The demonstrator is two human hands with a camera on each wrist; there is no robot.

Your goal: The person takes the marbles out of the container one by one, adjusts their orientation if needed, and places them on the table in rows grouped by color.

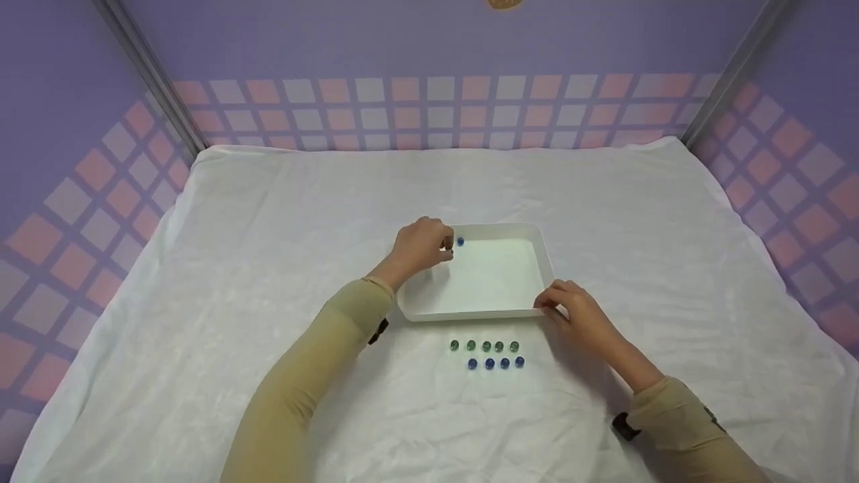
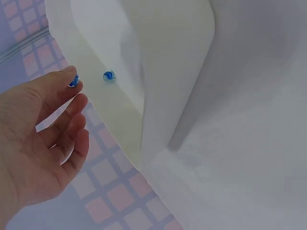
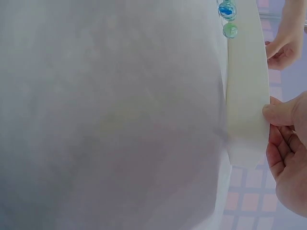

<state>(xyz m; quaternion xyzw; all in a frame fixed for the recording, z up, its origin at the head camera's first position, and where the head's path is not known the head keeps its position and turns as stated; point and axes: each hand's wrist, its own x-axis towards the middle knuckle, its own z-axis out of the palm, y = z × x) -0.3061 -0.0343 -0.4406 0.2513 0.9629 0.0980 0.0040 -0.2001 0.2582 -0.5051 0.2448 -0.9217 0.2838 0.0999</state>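
Observation:
A white rectangular tray [image 1: 493, 314] lies on the cloth. Over its far left corner, my left hand [image 1: 419, 245] pinches a blue marble [image 2: 74, 82] between thumb and fingertips, seen in the left wrist view. Another blue marble [image 1: 460, 241] rests inside the tray near its far wall, just right of those fingers. At the near right corner, my right hand [image 1: 576, 314] grips the tray's rim with thumb and fingers. In front of the tray sit a row of several green marbles [image 1: 486, 347] and, nearer, a row of several blue marbles [image 1: 490, 363].
A wrinkled white cloth [image 1: 282, 221] covers the table. Purple walls with pink and white squares [image 1: 406, 117] stand behind and at both sides, with grey metal posts [image 1: 181, 121] at the back corners.

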